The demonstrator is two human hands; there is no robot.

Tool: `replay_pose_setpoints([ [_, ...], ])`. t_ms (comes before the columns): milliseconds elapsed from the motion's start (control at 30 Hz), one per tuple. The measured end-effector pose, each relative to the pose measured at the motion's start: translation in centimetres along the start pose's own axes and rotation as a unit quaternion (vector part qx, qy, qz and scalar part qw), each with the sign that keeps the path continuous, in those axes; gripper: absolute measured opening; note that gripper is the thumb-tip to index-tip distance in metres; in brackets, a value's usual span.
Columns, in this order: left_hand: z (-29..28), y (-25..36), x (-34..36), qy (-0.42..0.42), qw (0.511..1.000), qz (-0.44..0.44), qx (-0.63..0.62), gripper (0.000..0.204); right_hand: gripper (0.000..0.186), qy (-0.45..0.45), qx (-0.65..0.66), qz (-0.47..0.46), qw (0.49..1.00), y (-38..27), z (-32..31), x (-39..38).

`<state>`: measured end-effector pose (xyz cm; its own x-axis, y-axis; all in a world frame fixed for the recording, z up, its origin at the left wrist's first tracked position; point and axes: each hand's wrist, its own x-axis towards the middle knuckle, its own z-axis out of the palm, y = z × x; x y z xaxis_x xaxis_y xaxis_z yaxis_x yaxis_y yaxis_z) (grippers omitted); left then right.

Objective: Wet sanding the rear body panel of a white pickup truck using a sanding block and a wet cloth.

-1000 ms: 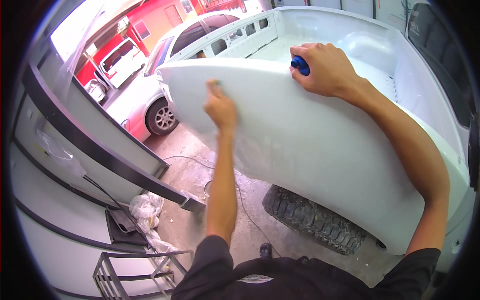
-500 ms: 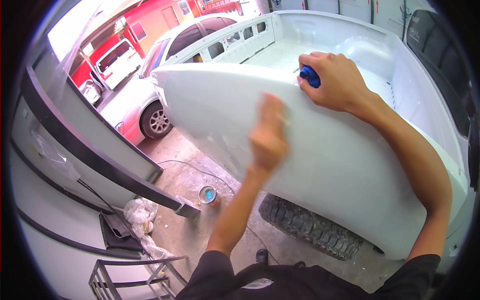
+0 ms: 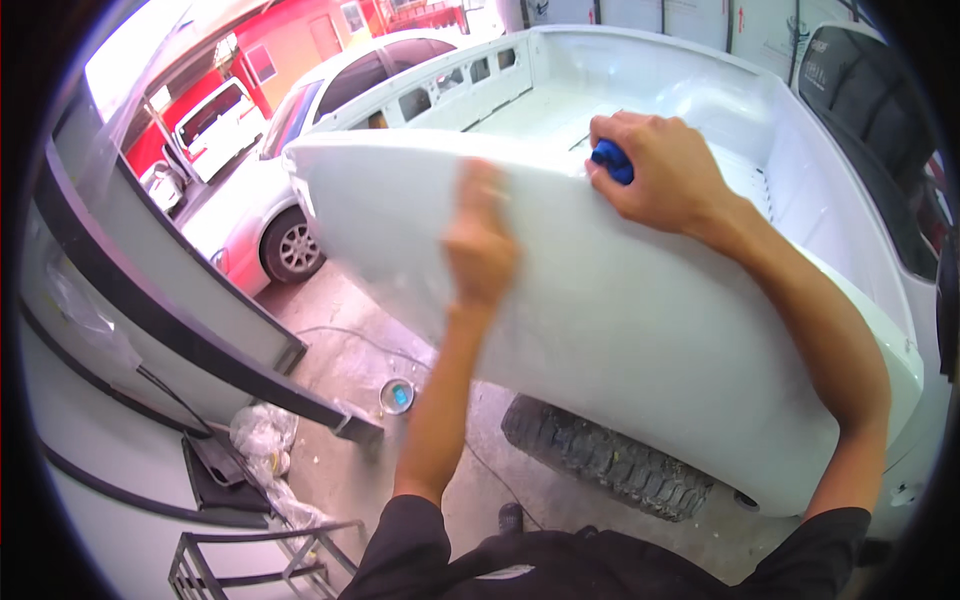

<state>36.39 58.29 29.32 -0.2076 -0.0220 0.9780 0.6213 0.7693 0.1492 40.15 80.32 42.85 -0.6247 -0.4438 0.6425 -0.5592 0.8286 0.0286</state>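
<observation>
A white pickup bed side panel (image 3: 620, 300) spreads across the middle of my view. My left hand (image 3: 480, 235) is over its outer face, toward the far left end, fingers pointing up. Motion smears those fingers, so I cannot make out their shape or anything under them. At the panel's top edge, my right hand (image 3: 665, 170) is closed around a small blue object (image 3: 613, 161) with a knob-like end. Most of that object is hidden inside my fingers, and its kind is unclear.
Below the panel sits a knobbly tyre (image 3: 610, 460). An open can (image 3: 397, 396) with something blue in it stands on the floor near a thin cable. Left are a dark-framed partition (image 3: 200, 310), crumpled plastic (image 3: 265, 435) and a metal frame (image 3: 250, 550). A white car (image 3: 270, 200) stands beyond.
My left hand has moved left along the panel's outer face. My right hand keeps its place at the top edge with the blue object. The whole view has shifted slightly.
</observation>
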Motion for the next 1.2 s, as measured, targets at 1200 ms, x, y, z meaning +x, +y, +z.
replay_pose_setpoints([
  [1200,-3.7,-10.5,7.9,-0.019,0.920,-0.337,0.200,0.035,0.024,-0.016,0.025,-0.021,0.999,-1.6,0.4,0.7],
])
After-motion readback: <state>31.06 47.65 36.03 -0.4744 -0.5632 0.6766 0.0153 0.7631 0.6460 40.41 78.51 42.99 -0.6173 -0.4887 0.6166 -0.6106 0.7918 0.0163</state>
